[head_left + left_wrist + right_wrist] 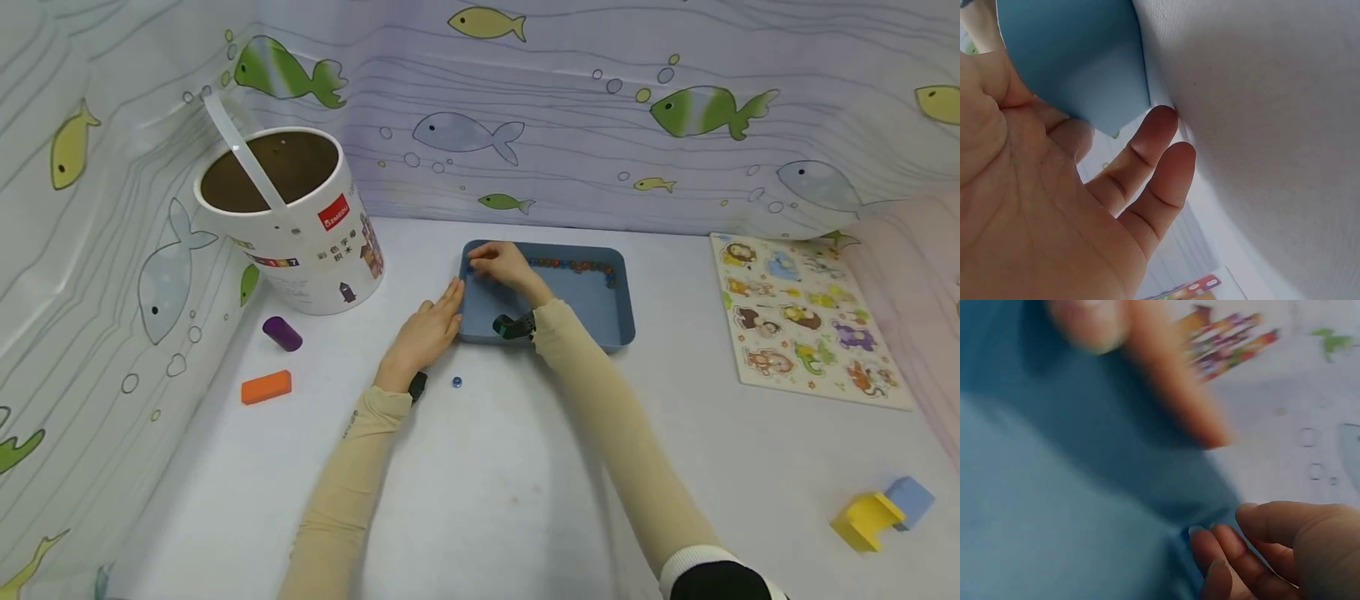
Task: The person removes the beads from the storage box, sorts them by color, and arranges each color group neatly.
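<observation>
The blue-grey tray has a row of small orange, brown and blue marbles along its back wall, turning the corner at the right. My right hand reaches into the far left corner, fingers bent together; in the right wrist view its fingertips pinch at a dark blue marble, mostly hidden. My left hand rests beside the tray, its extended fingertips against the left wall, seen close up in the left wrist view. A single blue marble lies on the table in front of the tray.
A white bucket with a handle stands at the back left. Near it lie a purple cylinder and an orange block. An animal puzzle board lies at right, with yellow and blue blocks nearer the front.
</observation>
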{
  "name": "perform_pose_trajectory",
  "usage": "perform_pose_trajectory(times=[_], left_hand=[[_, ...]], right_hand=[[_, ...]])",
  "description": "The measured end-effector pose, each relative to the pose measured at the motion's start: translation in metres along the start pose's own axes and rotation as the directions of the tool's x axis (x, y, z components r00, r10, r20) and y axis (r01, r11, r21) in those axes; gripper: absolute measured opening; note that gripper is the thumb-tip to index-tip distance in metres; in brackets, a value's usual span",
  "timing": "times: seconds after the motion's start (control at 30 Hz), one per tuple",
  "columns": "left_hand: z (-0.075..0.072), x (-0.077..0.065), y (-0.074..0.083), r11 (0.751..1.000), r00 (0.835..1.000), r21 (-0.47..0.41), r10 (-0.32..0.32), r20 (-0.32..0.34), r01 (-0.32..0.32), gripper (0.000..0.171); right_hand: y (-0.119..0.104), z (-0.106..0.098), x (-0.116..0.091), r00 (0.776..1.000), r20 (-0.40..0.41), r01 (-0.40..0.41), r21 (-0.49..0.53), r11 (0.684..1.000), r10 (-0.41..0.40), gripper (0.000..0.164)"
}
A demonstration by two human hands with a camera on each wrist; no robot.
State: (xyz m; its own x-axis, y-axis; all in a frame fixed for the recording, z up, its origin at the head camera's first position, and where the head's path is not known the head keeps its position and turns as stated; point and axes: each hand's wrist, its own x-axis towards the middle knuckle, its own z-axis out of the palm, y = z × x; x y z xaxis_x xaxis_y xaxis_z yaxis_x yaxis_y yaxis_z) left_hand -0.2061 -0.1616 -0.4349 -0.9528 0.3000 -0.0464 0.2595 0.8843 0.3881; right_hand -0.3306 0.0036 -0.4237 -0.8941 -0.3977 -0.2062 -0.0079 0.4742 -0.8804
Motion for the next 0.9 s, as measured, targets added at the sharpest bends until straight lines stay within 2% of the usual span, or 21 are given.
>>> perform_pose_trajectory(times=[0.13,0.27,0.43,0.57,0.7,0.9], left_hand=[[-0.002,0.002,0.004,1.000,0.999,-0.003,0.026,-0.023,-0.026,0.057],[-0.003,0.004,0.007,0.999,0.999,-0.015,0.032,-0.018,-0.033,0.058],[-0.004,0.003,0.006,1.000,1.000,-0.015,0.022,-0.016,-0.022,0.057],[-0.002,0.003,0.004,1.000,0.999,-0.011,0.019,-0.028,-0.020,0.056],[0.000,0.002,0.002,1.000,1.000,-0.016,0.008,-0.018,-0.008,0.056],[0.001,-0.001,0.000,1.000,1.000,-0.022,-0.008,-0.009,0.008,0.057]], right_hand=[[0.000,0.005,0.004,0.996,-0.087,0.011,-0.076,0.997,-0.017,0.026],[0.000,0.006,0.005,0.989,-0.142,0.019,-0.158,0.987,-0.041,0.026],[0.000,0.009,0.007,0.990,-0.120,0.036,-0.276,0.960,-0.071,0.026],[-0.002,0.012,0.008,0.993,-0.086,0.050,-0.328,0.943,-0.083,0.024],[-0.001,0.013,0.004,0.997,-0.061,0.032,-0.285,0.958,-0.051,0.025],[0.002,0.003,-0.009,0.998,-0.014,0.055,-0.090,0.994,-0.056,0.031]])
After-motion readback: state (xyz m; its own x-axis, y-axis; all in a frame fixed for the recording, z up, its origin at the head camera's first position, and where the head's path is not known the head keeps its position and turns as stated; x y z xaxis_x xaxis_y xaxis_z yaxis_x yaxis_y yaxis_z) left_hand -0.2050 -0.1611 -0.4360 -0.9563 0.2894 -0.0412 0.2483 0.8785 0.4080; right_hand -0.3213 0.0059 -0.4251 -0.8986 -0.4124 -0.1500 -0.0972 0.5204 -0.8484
